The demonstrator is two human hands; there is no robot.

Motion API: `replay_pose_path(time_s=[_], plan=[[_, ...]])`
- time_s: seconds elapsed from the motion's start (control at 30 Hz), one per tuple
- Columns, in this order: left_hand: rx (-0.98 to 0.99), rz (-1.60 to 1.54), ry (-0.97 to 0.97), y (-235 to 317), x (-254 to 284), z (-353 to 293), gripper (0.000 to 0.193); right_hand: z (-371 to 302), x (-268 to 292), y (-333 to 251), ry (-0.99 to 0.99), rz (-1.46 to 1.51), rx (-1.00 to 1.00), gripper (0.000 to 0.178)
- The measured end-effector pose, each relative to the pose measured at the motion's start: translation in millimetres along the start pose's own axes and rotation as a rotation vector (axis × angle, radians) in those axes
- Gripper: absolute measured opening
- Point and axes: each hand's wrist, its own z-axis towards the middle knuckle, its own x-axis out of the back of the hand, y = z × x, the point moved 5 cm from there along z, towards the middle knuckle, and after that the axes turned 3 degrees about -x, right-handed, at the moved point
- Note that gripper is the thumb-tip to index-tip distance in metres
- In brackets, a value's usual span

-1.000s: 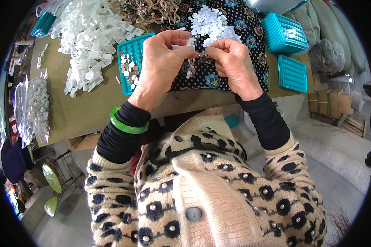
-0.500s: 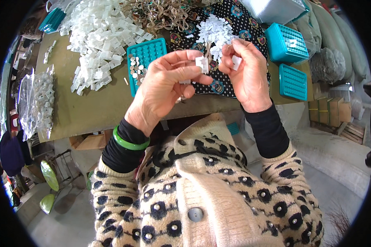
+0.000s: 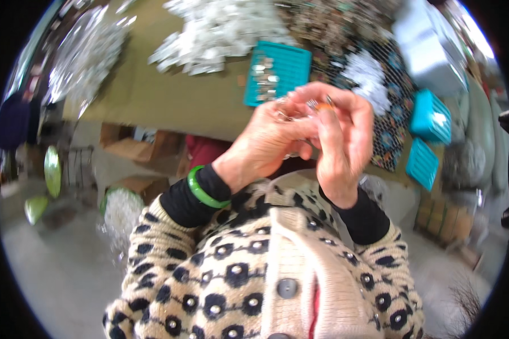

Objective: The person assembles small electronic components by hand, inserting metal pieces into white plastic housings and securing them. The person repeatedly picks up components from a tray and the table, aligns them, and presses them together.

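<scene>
Near the table's front edge my left hand (image 3: 274, 133) and my right hand (image 3: 345, 138) meet, with the fingertips of both closed around small items. Between them show thin clear loops and a small metallic bit, with an orange patch beside my right thumb. Motion blur hides what exactly each hand pinches. Just beyond my left hand lies a teal tray (image 3: 297, 62) with rows of small round silvery discs (image 3: 264, 79) along its left side. Further right, a heap of small white tags (image 3: 365, 79) rests on a dark patterned cloth (image 3: 398, 96).
Large heaps of white translucent plastic pieces (image 3: 226, 34) and brownish clear loops (image 3: 339, 22) cover the far table. A clear bag of pieces (image 3: 90, 62) lies at the left. Stacked teal trays (image 3: 432, 118) and a single teal tray (image 3: 422, 164) sit right. Cardboard boxes (image 3: 136, 144) stand below the table.
The view has shifted, so the table things appear further right and higher. My hands, apart before, have come together closer to my body. The white pieces held earlier no longer show clearly.
</scene>
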Motion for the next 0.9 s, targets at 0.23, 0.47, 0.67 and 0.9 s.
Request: replay_pose_path(time_s=[0.23,0.47,0.67,0.9], plan=[[-0.164,-0.002,0.026,24.6,42.3,-60.3,0.019,-12.0,-72.2,12.9,-0.337,-0.078,0.039,0.02],[-0.273,-0.126,0.257,37.4,107.9,-126.7,0.011,3.4,-88.2,2.0,-0.35,0.209,0.063,0.017],[-0.476,0.007,0.86,81.2,287.1,-153.3,0.024,-17.6,-83.0,13.4,-0.309,0.098,-0.2,0.02],[-0.49,0.749,1.315,76.4,460.6,-142.2,0.039,-30.6,-70.9,12.1,-0.278,-0.263,-0.121,0.021]])
